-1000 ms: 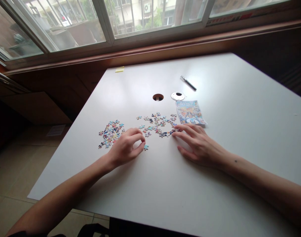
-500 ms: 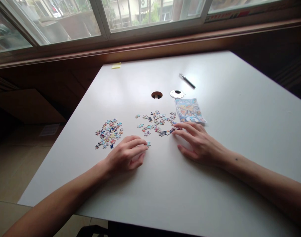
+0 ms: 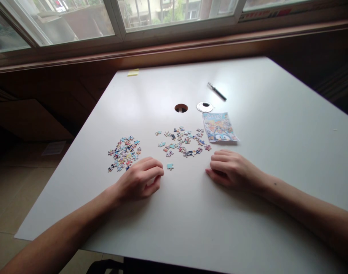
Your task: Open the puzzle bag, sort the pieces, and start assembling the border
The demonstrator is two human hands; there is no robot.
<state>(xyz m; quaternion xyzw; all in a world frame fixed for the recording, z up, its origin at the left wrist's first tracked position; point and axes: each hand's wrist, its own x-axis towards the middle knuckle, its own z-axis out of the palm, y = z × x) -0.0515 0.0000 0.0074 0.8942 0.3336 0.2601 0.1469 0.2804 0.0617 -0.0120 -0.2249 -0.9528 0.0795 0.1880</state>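
Two bare hands are resting on the big white laminate desk [image 3: 248,213] under the window, and neither one has anything in it. The left hand [image 3: 138,180] lies palm down with its fingers [image 3: 154,171] loosely curled under, gripping nothing. Just off its fingertips, at about 1 o'clock from that hand, sits a single light-blue cardboard puzzle piece [image 3: 170,166], close to the fingers but not touching them. The right hand [image 3: 233,169] is over on the other side, fingers [image 3: 216,164] folded in a loose half-fist against the desk, also empty.

Between the hands and a bit further back, at roughly 12 o'clock from the lone piece, there's a scattered spread of small colourful puzzle pieces [image 3: 182,141], laid out thin with gaps between them. At about 10 o'clock from the left hand is a tighter heap of multicoloured puzzle pieces [image 3: 123,153], well apart from the spread.

At 12 o'clock from the right hand lies a glossy cartoon-printed puzzle picture card [image 3: 219,127], flat, its near corner just beside the spread. Behind that is a round silver cable-hole cover [image 3: 204,107] lying next to the open round cable hole [image 3: 181,108] in the desk. Further back at 1 o'clock is a dark slim pen [image 3: 216,91], and way off at the far left edge a small yellow sticky note [image 3: 133,72].
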